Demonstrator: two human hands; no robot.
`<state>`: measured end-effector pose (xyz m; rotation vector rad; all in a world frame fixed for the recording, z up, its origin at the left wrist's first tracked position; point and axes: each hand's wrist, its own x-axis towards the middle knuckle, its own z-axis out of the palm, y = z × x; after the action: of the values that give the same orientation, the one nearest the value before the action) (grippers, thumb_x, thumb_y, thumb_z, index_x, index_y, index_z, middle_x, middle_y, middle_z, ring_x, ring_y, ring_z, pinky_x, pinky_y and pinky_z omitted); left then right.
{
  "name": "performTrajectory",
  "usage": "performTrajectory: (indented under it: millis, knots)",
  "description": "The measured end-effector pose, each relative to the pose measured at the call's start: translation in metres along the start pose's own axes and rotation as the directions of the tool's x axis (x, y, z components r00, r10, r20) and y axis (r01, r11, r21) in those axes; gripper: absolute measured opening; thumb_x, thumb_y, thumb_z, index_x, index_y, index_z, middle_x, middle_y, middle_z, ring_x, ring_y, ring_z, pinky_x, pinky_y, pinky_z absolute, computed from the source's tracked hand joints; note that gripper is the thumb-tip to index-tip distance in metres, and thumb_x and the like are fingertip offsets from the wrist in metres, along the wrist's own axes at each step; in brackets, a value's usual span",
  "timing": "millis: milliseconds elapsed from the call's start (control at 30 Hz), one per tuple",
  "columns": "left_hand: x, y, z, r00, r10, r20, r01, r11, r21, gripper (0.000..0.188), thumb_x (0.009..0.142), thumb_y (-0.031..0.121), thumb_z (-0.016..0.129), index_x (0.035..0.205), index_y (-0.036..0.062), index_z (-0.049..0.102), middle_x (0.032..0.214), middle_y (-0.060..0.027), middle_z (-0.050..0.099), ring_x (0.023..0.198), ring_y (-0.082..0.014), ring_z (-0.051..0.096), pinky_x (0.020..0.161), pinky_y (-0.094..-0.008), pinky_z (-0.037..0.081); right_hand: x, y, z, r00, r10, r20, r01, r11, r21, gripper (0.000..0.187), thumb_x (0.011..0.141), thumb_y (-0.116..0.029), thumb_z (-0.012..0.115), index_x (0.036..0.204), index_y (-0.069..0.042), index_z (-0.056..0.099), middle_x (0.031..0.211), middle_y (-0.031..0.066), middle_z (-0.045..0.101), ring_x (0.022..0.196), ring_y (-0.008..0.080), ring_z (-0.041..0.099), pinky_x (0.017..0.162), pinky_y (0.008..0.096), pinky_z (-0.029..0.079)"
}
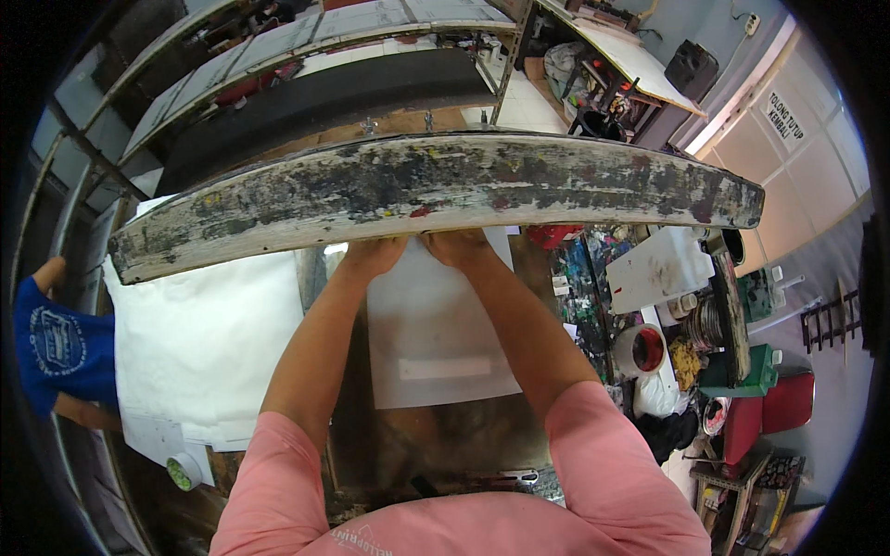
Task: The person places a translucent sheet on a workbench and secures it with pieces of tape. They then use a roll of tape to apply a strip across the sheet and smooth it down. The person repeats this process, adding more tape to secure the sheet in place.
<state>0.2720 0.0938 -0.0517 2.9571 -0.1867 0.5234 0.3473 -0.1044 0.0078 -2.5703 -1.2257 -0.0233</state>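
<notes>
A long wooden beam [445,181], smeared with black, red and yellow paint, spans the view in front of me; it looks like one side of a raised printing screen frame. Both my arms stretch forward to its lower edge. My left hand [375,256] and my right hand [459,246] are close together there, with their fingers hidden behind the beam. Whether they grip anything cannot be seen. Below them a translucent whitish sheet [445,324] lies on the dark brown board [417,445], with a paler rectangle near its front edge.
White fabric or paper [209,343] is stacked at left, beside a small green-filled cup [183,472]. On the right are a paint-splattered table [586,296], a tub of red ink [640,350] and a red chair [786,404]. A person in blue [56,338] stands far left.
</notes>
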Motion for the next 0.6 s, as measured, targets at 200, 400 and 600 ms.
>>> performTrajectory:
  millis: [200, 400, 600]
  knots:
    - [0.014, 0.017, -0.020, 0.982, -0.141, 0.122, 0.165, 0.963, -0.214, 0.048, 0.109, 0.038, 0.043, 0.139, 0.0036, 0.060, 0.145, -0.0255, 0.058, 0.137, -0.0445, 0.051, 0.114, -0.0503, 0.040, -0.002, 0.044, 0.003, 0.990, 0.116, 0.075, -0.113, 0.993, -0.037, 0.059, 0.106, -0.047, 0.046, 0.156, -0.014, 0.048, 0.163, 0.0161, 0.042, 0.150, 0.0393, 0.039, 0.126, 0.0539, 0.027]
    - [0.018, 0.037, -0.049, 0.968, -0.195, 0.160, 0.231, 0.940, -0.252, 0.050, 0.109, 0.036, 0.041, 0.143, 0.0030, 0.059, 0.150, -0.0235, 0.055, 0.140, -0.0416, 0.049, 0.118, -0.0489, 0.037, 0.010, 0.035, -0.004, 0.991, 0.087, 0.097, -0.068, 0.980, -0.185, 0.066, 0.110, -0.053, 0.032, 0.162, -0.014, 0.040, 0.168, 0.0173, 0.035, 0.153, 0.0395, 0.035, 0.128, 0.0524, 0.024]
    - [0.031, 0.024, -0.045, 0.928, -0.098, 0.358, 0.181, 0.962, -0.205, 0.054, 0.112, 0.035, 0.031, 0.151, 0.0058, 0.055, 0.162, -0.0175, 0.045, 0.154, -0.0357, 0.035, 0.127, -0.0481, 0.026, 0.033, 0.060, 0.001, 0.972, 0.176, 0.155, -0.157, 0.979, -0.130, 0.082, 0.109, -0.062, 0.023, 0.157, 0.002, 0.043, 0.161, 0.0224, 0.045, 0.150, 0.0411, 0.040, 0.128, 0.0501, 0.023]
